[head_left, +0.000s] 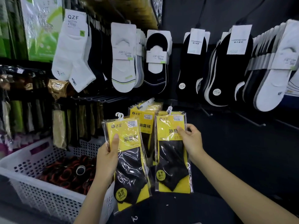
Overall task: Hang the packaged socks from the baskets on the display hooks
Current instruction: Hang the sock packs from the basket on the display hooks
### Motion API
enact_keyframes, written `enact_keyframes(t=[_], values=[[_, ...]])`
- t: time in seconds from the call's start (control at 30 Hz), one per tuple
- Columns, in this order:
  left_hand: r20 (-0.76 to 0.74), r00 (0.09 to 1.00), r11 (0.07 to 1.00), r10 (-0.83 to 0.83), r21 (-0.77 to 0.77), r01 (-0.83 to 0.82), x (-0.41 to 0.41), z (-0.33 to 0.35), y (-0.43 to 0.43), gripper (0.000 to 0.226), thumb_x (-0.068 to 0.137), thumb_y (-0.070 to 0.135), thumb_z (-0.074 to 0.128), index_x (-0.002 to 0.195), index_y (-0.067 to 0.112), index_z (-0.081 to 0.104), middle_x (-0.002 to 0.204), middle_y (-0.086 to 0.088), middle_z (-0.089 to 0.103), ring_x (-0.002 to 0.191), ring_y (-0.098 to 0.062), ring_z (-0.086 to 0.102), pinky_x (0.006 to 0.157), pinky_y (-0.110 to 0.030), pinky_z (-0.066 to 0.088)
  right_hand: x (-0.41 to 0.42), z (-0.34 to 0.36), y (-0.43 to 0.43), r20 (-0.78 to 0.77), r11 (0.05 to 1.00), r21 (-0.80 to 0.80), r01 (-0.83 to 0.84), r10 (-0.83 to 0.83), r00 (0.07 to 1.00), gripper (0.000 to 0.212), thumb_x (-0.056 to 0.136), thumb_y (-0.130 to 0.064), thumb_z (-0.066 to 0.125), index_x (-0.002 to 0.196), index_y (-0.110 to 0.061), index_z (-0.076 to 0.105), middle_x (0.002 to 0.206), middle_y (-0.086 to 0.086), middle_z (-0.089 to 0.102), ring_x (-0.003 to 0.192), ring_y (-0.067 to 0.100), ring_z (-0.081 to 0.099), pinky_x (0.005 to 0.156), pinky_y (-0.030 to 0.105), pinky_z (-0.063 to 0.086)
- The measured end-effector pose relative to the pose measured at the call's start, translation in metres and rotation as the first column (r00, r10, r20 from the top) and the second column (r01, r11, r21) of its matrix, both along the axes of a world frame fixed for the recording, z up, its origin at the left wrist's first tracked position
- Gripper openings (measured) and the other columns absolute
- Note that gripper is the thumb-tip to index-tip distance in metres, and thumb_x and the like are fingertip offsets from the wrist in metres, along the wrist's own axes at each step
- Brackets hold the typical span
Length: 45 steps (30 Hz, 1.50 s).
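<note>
1. The left hand (106, 159) holds the left pack (129, 167) of socks. Its grip pinches the pack, with the thumb flat on the yellow card in front and the other fingers hidden behind.
2. The right hand (192, 139) holds the right pack (173, 159). Its grip pinches the pack's right edge, with the thumb on the front.
3. Both packs are up in the air, side by side, in front of the dark wall. Each is clear plastic with a yellow card, black socks inside and a small white hanger on top.
4. More hanging packs (144, 117) of the same kind sit on a display hook just behind and between the two held packs.
5. I cannot tell if the right pack's hanger is on a hook.
6. A white basket (40, 188) with holes stands at the lower left, with red and black things in it.
7. White socks (72, 50) and black socks (192, 62) hang higher up on the wall.
</note>
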State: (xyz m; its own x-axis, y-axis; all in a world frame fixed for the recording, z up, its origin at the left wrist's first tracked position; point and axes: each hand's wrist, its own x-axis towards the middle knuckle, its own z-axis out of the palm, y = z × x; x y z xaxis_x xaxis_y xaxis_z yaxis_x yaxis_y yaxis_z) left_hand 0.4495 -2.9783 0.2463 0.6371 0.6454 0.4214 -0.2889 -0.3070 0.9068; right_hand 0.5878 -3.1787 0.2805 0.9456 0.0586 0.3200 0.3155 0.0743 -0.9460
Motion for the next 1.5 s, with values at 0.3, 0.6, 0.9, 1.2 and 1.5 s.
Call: enact_keyframes(t=[0.3,0.6,0.9,1.2,1.5], values=[[-0.001,1.000,1.000,0.013,-0.023,-0.013,0.000,0.000,0.002,0.049,0.089,0.053,0.043,0.057,0.020,0.025,0.042,0.011,0.022,0.039,-0.003,0.022,0.048,-0.024,0.022,0.042,-0.006,0.023,-0.082,0.966,-0.039,0.256,-0.258,0.963,0.011,0.089,-0.023,0.065,0.090,-0.014,0.058,0.088,0.005,0.070,0.087,0.023,0.067,0.069,0.028,0.051],[0.009,0.999,0.999,-0.033,-0.012,0.033,0.002,0.000,-0.005,0.049,0.090,0.050,0.044,0.061,0.012,0.034,0.047,0.010,0.024,0.043,-0.004,0.024,0.050,-0.023,0.024,0.045,-0.004,0.019,-0.151,0.952,-0.016,0.305,-0.303,0.941,0.020,0.090,-0.016,0.064,0.107,-0.012,0.054,0.112,0.007,0.062,0.099,0.018,0.059,0.083,0.028,0.048],[0.075,0.990,0.992,-0.123,-0.022,0.125,0.009,-0.004,-0.025,0.046,0.085,0.052,0.050,0.048,0.027,0.038,0.041,0.011,0.032,0.039,-0.002,0.031,0.042,-0.011,0.026,-0.040,-0.012,0.012,-0.048,0.967,-0.117,-0.225,0.221,0.974,0.017,0.087,-0.034,0.062,0.099,-0.022,0.063,0.101,0.000,0.067,0.086,0.008,0.065,0.077,0.022,0.052],[0.086,0.970,0.956,-0.229,-0.167,0.241,0.011,-0.003,-0.040,0.032,0.075,0.048,0.063,0.075,0.016,0.068,0.065,0.009,0.071,0.060,-0.003,0.068,0.053,-0.014,0.048,-0.058,-0.018,0.005,-0.079,0.942,-0.060,-0.330,0.325,0.942,0.007,0.089,-0.016,0.064,0.092,-0.011,0.060,0.090,0.006,0.073,0.076,0.011,0.070,0.065,0.020,0.054],[0.086,0.996,0.990,-0.033,-0.136,0.045,0.006,0.003,-0.024,0.051,0.089,0.052,0.045,0.058,0.016,0.030,0.047,0.010,0.024,0.046,-0.006,0.023,0.053,-0.029,0.021,-0.036,-0.007,-0.023,-0.026,0.991,0.123,-0.044,0.048,0.999,0.004,0.093,-0.015,0.057,0.097,-0.015,0.059,0.082,-0.001,0.075,0.079,0.012,0.070,0.071,0.024,0.055]])
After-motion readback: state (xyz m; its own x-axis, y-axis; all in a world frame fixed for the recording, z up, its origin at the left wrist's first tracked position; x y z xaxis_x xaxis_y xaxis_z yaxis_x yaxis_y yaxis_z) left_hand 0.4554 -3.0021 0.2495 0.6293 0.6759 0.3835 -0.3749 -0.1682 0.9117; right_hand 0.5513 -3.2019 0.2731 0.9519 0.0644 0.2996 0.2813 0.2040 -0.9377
